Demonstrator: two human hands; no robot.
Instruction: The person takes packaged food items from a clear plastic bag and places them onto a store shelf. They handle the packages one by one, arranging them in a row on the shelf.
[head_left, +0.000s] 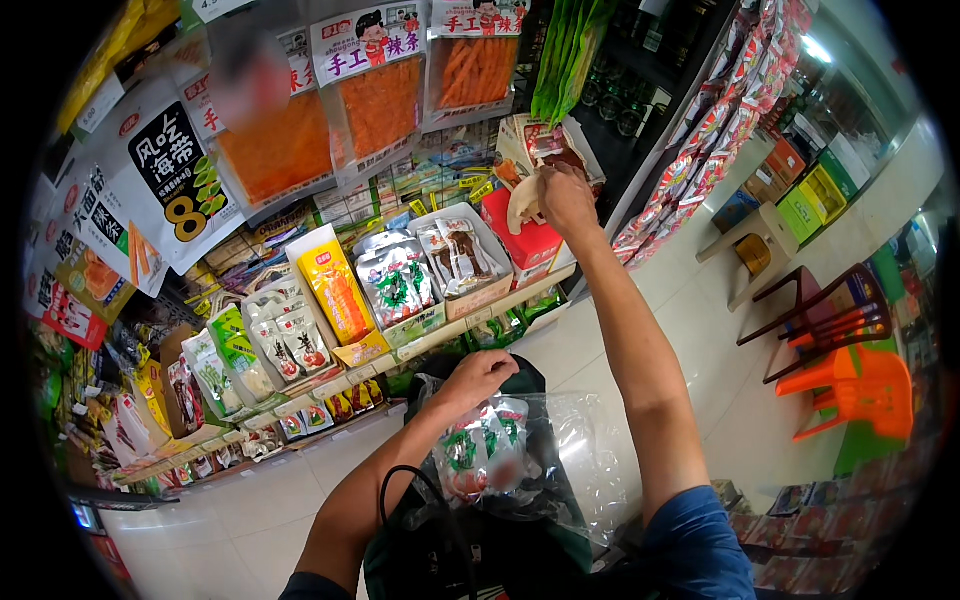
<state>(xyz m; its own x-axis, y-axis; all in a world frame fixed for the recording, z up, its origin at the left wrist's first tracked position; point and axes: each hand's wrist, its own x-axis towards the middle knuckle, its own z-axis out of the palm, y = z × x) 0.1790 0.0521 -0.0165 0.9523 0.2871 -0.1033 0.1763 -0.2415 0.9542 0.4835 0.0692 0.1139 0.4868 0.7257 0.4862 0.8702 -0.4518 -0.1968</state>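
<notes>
My right hand (568, 198) reaches to an opened carton (590, 140) at the right end of the shelf. Its fingers are bent down beside a pale torn cardboard flap (524, 204) and dark red packets (553, 147); what they grip is hidden. Low in front of me, my left hand (476, 382) has curled fingers at the upper edge of a clear plastic bag (580, 440). Whether they pinch the bag cannot be made out. Inside the bag lie white and green snack packets (485, 440), over a dark green surface (565, 490). A black cable (425, 474) crosses near my left forearm.
Boxes of snack packets (395, 277) line the shelf, with a red box (520, 235) below the flap. Large snack bags (375, 95) hang above. Strips of red packets (690, 130) hang on the right. An orange plastic chair (855, 385) and a brown chair (830, 315) stand on the tiled floor.
</notes>
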